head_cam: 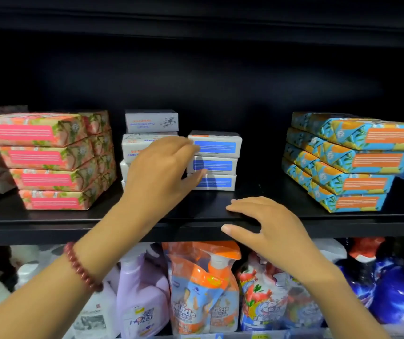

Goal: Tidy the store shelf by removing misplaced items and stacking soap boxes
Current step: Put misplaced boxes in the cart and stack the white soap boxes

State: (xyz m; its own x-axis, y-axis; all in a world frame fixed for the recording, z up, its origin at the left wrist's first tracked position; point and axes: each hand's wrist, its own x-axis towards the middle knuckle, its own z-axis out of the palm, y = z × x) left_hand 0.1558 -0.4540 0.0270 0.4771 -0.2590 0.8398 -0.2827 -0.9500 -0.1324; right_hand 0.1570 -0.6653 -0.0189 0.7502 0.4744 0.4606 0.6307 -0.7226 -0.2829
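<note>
From the head view, a stack of three blue-labelled soap boxes [214,160] stands mid-shelf, just right of a taller pile of grey-white boxes [150,123], with pink floral packs [44,157] to the left and blue-orange packs [350,162] well apart on the right. The left hand [161,172] is against the stack's left end, fingers on the top box and thumb across the front of a lower one. Whether it pinches or only touches I cannot tell. The right hand [269,226] rests relaxed on the shelf [49,216] edge, holding nothing. The boxes look light, stiff and smooth-sided — likely to slide on each other — so they are best taken across the short ends, one or two together.
</note>
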